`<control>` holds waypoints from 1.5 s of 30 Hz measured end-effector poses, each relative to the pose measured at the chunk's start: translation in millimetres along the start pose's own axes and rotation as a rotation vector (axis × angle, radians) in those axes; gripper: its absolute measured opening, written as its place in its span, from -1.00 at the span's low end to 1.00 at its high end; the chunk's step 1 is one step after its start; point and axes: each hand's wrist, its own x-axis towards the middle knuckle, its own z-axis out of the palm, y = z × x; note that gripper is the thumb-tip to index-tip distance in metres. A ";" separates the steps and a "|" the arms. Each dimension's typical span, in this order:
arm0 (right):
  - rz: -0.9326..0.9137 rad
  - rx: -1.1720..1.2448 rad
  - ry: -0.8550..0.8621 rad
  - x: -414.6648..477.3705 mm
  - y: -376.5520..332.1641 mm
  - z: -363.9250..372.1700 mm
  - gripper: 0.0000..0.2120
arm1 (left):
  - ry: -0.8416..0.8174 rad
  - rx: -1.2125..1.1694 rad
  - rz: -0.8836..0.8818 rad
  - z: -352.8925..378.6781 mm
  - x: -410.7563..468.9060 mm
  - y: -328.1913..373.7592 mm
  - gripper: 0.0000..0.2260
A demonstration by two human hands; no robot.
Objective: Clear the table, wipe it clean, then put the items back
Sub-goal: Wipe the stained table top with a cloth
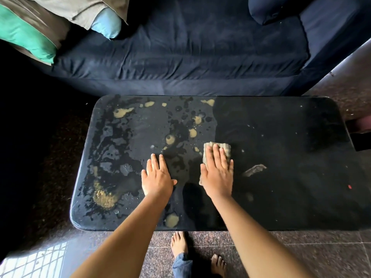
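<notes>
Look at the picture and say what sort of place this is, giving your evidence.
Most likely a home living room: a dark blue sofa with cushions stands behind a low black table, on a polished stone floor.

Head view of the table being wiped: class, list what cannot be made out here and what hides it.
1. Cloth: head view, mostly under the right hand; its full shape is hidden.
2. Table: its right end is in deep shadow, so stains there cannot be judged.
3. Red speck: too small to identify.
4. Dark object beside the table: cut off by the right frame edge.
</notes>
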 end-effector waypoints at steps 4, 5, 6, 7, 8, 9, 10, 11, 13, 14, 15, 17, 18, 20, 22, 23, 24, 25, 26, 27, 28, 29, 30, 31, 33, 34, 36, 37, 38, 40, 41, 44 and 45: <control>-0.350 -0.050 -0.048 -14.2 -4.2 6.4 -0.42 | 0.006 0.018 0.011 -1.7 0.6 -1.0 -0.17; -0.486 -0.094 -0.062 -16.5 10.7 4.0 -0.41 | 0.010 0.018 0.012 -2.4 0.5 -0.9 -0.16; -0.562 -0.132 -0.065 -14.4 25.5 0.3 -0.41 | 0.011 0.017 0.011 -3.3 0.8 -0.8 -0.16; -0.547 -0.150 -0.063 -11.1 37.6 -1.2 -0.41 | 0.011 0.019 0.011 -4.1 0.7 -0.7 -0.16; -0.442 -0.142 -0.051 -5.2 43.2 -2.8 -0.41 | 0.013 0.025 0.014 -4.8 1.5 -0.8 -0.15; -0.285 -0.111 -0.033 1.4 41.2 -4.1 -0.42 | 0.016 0.030 0.015 -5.2 1.9 -1.2 -0.15; -0.126 -0.072 -0.005 8.9 32.0 -3.4 -0.42 | 0.019 0.032 0.017 -5.4 2.1 -1.5 -0.15; -0.001 -0.039 0.019 15.4 18.5 -1.0 -0.43 | 0.020 0.034 0.020 -6.1 2.1 -1.3 -0.15; 0.109 0.025 0.026 21.5 -9.5 3.3 -0.41 | 0.018 0.047 0.019 -6.9 1.5 -0.6 -0.15; 0.083 0.040 0.021 20.4 -18.7 5.0 -0.40 | 0.015 0.054 0.018 -7.2 1.4 0.0 -0.16; 0.001 0.033 0.007 17.3 -22.5 6.2 -0.41 | 0.014 0.061 0.017 -8.0 1.6 0.5 -0.15; -0.284 -0.034 -0.051 7.3 -11.9 6.2 -0.42 | 0.019 0.083 0.016 -9.0 2.6 1.8 -0.14; -0.434 -0.071 -0.069 3.7 0.4 4.8 -0.41 | 0.022 0.100 0.019 -9.4 3.3 2.9 -0.14; -0.605 -0.133 -0.088 4.1 26.8 -0.4 -0.41 | 0.014 0.137 0.026 -10.9 4.8 5.3 -0.14; -0.470 -0.125 -0.085 12.2 38.2 -6.6 -0.42 | -0.002 0.179 0.028 -13.2 6.3 9.5 -0.15; -0.337 -0.090 -0.074 20.0 33.1 -7.6 -0.43 | -0.006 0.196 0.026 -14.3 7.7 10.8 -0.15; -0.205 -0.051 -0.059 28.7 22.6 -7.3 -0.43 | -0.009 0.206 0.025 -14.7 8.7 11.9 -0.15; -0.094 -0.017 -0.042 37.3 8.6 -6.1 -0.42 | -0.010 0.210 0.023 -15.1 9.2 13.0 -0.15; -0.015 0.005 -0.034 44.1 -6.0 -4.2 -0.41 | -0.005 0.214 0.023 -15.1 9.6 13.6 -0.16; 0.015 0.011 -0.040 49.6 -18.5 -2.5 -0.40 | 0.000 0.215 0.022 -15.0 9.5 13.5 -0.16; -0.003 0.010 -0.044 52.0 -27.3 -0.6 -0.40 | 0.004 0.213 0.023 -14.6 9.2 12.7 -0.16; -0.062 0.005 -0.039 51.3 -30.5 1.0 -0.41 | 0.005 0.212 0.026 -14.2 8.7 11.5 -0.16; -0.157 -0.002 -0.039 47.5 -28.4 2.4 -0.42 | 0.005 0.213 0.034 -13.8 8.4 9.9 -0.16; -0.275 -0.019 -0.060 41.1 -21.4 1.9 -0.42 | 0.005 0.214 0.044 -13.8 8.0 8.2 -0.16; -0.489 -0.071 -0.107 30.8 3.2 -1.6 -0.42 | 0.006 0.207 0.056 -14.6 8.8 6.6 -0.16; -0.525 -0.091 -0.113 30.1 15.2 -5.6 -0.42 | -0.002 0.207 0.062 -16.3 9.4 6.3 -0.18; -0.388 -0.090 -0.121 40.2 24.0 -12.3 -0.42 | -0.010 0.208 0.083 -24.4 14.2 5.6 -0.29; -0.255 -0.068 -0.121 50.6 19.4 -12.2 -0.43 | 0.004 0.190 0.093 -29.8 18.0 3.9 -0.38; -0.120 -0.039 -0.103 62.0 8.9 -10.9 -0.43 | 0.033 0.160 0.101 -37.1 24.2 1.7 -0.47; 0.049 0.012 -0.074 77.1 -17.7 -10.3 -0.40 | 0.116 0.104 0.098 -52.5 37.6 -3.8 -0.59; 0.051 0.030 -0.079 81.5 -26.6 -8.7 -0.39 | 0.147 0.083 0.092 -59.0 46.5 -6.0 -0.60; -0.248 -0.030 -0.127 71.5 -18.7 -7.3 -0.42 | 0.136 0.006 0.093 -68.8 70.9 -10.3 -0.54; -0.373 -0.064 -0.143 66.4 -6.1 -9.3 -0.42 | 0.105 -0.005 0.102 -69.9 77.1 -10.8 -0.47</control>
